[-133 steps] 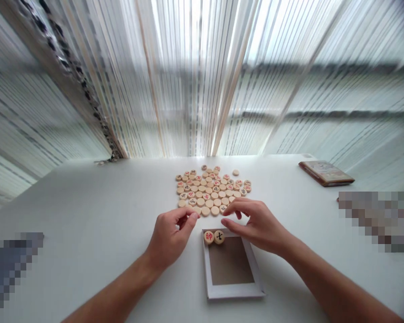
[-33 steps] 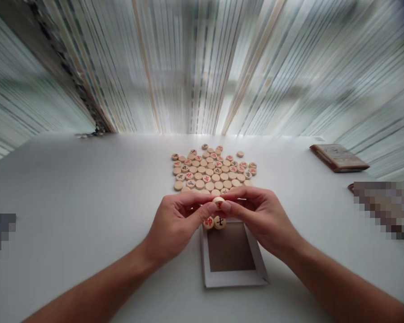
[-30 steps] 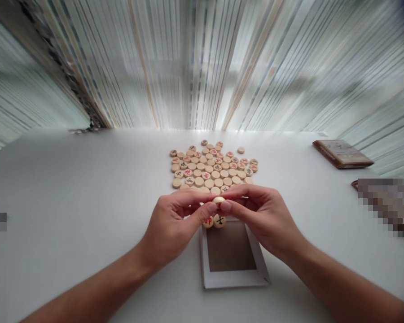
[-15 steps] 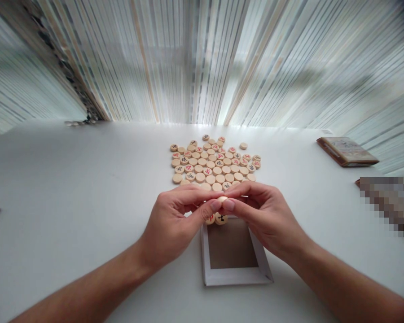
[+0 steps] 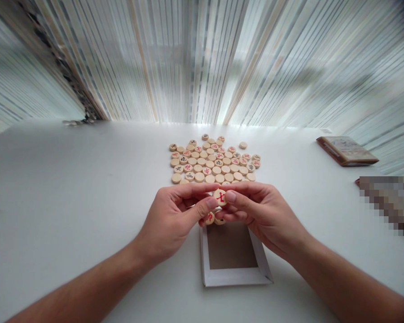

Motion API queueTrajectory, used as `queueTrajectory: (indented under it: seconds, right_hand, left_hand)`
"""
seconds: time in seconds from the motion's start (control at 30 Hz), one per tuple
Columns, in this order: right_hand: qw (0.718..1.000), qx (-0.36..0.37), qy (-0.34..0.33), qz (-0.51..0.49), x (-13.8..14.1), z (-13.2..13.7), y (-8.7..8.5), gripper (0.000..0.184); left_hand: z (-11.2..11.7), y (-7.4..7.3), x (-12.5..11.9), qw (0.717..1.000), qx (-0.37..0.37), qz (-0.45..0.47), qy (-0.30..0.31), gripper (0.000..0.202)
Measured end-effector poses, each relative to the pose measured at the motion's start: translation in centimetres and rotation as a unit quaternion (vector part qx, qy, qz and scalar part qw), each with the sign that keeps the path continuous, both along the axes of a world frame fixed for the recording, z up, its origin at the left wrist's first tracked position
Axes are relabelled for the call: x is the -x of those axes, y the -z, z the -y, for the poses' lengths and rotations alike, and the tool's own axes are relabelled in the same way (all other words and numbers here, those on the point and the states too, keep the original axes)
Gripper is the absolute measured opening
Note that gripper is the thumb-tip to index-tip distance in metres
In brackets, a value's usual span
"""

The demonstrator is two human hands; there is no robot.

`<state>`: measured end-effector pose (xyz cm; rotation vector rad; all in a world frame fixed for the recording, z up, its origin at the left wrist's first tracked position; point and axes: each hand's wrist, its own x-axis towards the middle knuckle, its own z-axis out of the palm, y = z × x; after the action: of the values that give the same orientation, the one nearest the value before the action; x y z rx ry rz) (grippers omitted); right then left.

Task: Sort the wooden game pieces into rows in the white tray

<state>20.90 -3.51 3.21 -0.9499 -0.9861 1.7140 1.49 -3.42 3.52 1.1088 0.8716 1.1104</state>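
Between the fingertips of my left hand (image 5: pixel 175 217) and my right hand (image 5: pixel 264 215) is a round wooden Chinese chess piece (image 5: pixel 220 197), its face with a red character tilted toward me. Both hands are closed in a pinch on its two sides. Just below it, a piece with a red character (image 5: pixel 209 218) and a piece partly covered by my fingers (image 5: pixel 219 219) lie at the far end of a shallow white box (image 5: pixel 234 277) with a brown bottom. Beyond my hands many more chess pieces (image 5: pixel 216 170) lie spread flat, some plain side up, some with red or black characters.
A brown-edged box (image 5: pixel 348 151) with a pictured top lies on the white table (image 5: pixel 87 202) at the far right. Nearer on the right is a blurred-out object (image 5: pixel 390 204). Striped string curtains (image 5: pixel 175 58) hang behind the table's far edge.
The held piece has been turned from edge-on so that its red character now faces me. My right fingers have dropped slightly and partly cover the black-character piece in the box.
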Motion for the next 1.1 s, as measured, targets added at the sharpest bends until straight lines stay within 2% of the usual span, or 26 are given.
queueTrajectory:
  seconds: [0.23, 0.47, 0.57, 0.67, 0.8, 0.93, 1.1]
  right_hand:
    - [1.000, 0.001, -0.003, 0.004, 0.0, 0.0, 0.0, 0.028]
    - [0.998, -0.041, 0.009, 0.036, -0.1, 0.1, 0.1, 0.036]
    - [0.998, -0.047, 0.012, 0.046, 0.0, 0.2, -0.2, 0.033]
    - [0.998, -0.037, 0.012, 0.046, 0.0, 0.2, -0.4, 0.032]
    - [0.999, -0.025, 0.003, 0.027, 0.0, 0.2, -0.3, 0.030]
    - [1.000, -0.026, -0.007, 0.004, 0.0, 0.2, -0.1, 0.024]
    - [0.999, -0.040, -0.019, -0.007, -0.1, 0.1, -0.3, 0.016]
  left_hand:
    - [0.0, -0.2, 0.0, 1.000, -0.016, -0.023, -0.005, 0.025]
    - [0.5, 0.0, 0.1, 0.993, -0.097, -0.072, -0.005, 0.025]
    - [0.6, 0.4, 0.3, 0.974, -0.183, -0.134, -0.004, 0.028]
    - [0.6, 0.7, 0.6, 0.942, -0.274, -0.194, -0.010, 0.032]
    - [0.6, 0.7, 0.6, 0.916, -0.336, -0.219, -0.008, 0.033]
    - [0.7, 0.4, 0.5, 0.925, -0.325, -0.198, 0.007, 0.034]
    - [0.6, 0.5, 0.4, 0.963, -0.230, -0.140, 0.008, 0.032]
